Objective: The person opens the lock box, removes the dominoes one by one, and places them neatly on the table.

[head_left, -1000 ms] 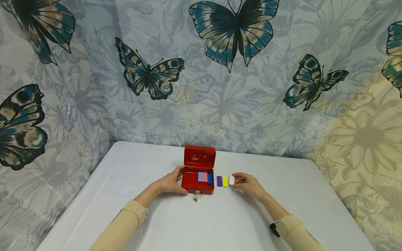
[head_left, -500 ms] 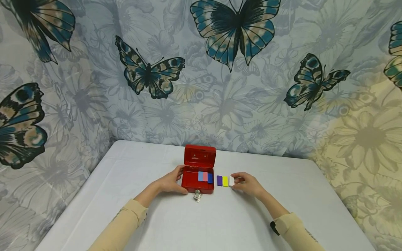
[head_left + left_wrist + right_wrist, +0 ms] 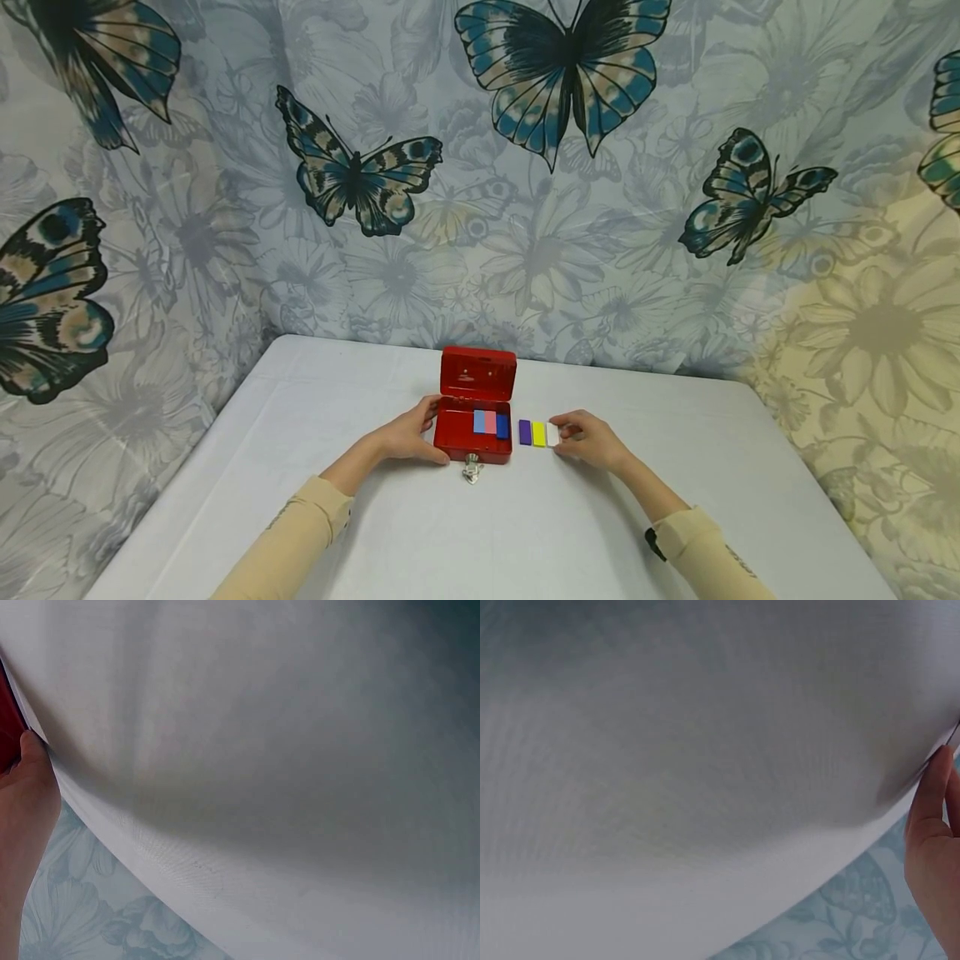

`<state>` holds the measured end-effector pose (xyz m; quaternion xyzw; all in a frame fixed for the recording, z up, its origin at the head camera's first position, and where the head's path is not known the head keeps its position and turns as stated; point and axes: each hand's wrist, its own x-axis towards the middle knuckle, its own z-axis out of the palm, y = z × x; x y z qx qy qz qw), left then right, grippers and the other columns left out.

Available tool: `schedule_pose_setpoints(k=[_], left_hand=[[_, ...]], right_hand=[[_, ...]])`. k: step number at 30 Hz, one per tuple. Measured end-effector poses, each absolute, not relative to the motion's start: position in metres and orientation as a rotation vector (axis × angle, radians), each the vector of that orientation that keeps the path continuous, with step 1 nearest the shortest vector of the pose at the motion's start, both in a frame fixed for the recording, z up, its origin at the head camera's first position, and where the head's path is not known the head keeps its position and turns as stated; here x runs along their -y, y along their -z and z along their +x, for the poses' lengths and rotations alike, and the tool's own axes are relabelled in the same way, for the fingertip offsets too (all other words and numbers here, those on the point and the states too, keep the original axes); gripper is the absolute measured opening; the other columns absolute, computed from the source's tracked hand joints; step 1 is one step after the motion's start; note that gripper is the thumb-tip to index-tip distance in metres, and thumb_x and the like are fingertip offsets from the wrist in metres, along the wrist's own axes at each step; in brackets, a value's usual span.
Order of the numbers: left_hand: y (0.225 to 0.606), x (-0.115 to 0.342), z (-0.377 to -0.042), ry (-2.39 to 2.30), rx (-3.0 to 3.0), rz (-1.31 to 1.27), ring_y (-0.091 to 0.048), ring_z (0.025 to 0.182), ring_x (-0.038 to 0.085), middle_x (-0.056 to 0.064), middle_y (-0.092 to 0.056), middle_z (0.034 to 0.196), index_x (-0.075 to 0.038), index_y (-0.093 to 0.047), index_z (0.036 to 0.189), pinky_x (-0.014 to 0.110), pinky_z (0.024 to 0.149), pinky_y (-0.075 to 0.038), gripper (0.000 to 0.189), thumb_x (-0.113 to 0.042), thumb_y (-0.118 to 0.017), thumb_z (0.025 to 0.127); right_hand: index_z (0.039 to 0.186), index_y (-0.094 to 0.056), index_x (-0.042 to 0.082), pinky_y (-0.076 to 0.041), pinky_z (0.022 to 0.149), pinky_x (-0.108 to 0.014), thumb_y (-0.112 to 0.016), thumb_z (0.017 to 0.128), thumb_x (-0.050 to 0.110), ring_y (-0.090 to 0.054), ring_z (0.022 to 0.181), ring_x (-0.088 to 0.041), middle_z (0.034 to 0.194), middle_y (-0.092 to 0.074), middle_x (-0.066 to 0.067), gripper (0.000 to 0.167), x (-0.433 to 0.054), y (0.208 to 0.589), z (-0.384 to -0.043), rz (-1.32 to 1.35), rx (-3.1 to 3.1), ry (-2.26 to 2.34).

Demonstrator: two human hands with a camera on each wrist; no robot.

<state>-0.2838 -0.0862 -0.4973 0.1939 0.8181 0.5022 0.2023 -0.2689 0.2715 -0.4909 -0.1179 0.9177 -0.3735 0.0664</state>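
Note:
A small red metal cash box [image 3: 453,433] stands with its lid [image 3: 477,375] raised, and a silver padlock or keys [image 3: 471,471] hang at the front latch. My left hand [image 3: 408,432] holds the box's left side, thumb at the front corner and fingers toward the back. Inside lie a light blue block [image 3: 478,422], a pink block [image 3: 490,422] and a dark blue block [image 3: 502,427]. Right of the box, a purple block [image 3: 525,432] and a yellow block [image 3: 538,434] lie side by side. My right hand [image 3: 592,440] pinches a white block [image 3: 552,434] beside the yellow one.
The box and blocks are on a white cloth-covered table [image 3: 480,542]. Behind it hangs a curtain [image 3: 540,250] printed with flowers and butterflies. A dark band [image 3: 654,544] shows at the right sleeve. Each wrist view shows mostly white cloth.
The white block, tilted a second ago, now lies flat and closer to the yellow block; my right hand has shifted slightly left with it. My left hand stays on the box.

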Motion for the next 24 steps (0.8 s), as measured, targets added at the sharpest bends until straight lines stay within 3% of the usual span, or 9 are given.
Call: schedule_pose_setpoints(k=[24], left_hand=[[0.4989, 0.0865, -0.2850, -1.408, -2.276, 0.541, -0.030, 0.141, 0.032, 0.016, -0.032, 0.152, -0.003, -0.021, 0.150, 0.042, 0.115, -0.029, 0.101, -0.012, -0.086, 0.073]], right_hand=[[0.121, -0.065, 0.000, -0.054, 0.079, -0.029, -0.078, 0.080, 0.004, -0.056, 0.089, -0.021, 0.102, -0.058, -0.008, 0.043, -0.2705, 0.4912, -0.2669, -0.353, -2.766, 1.153]])
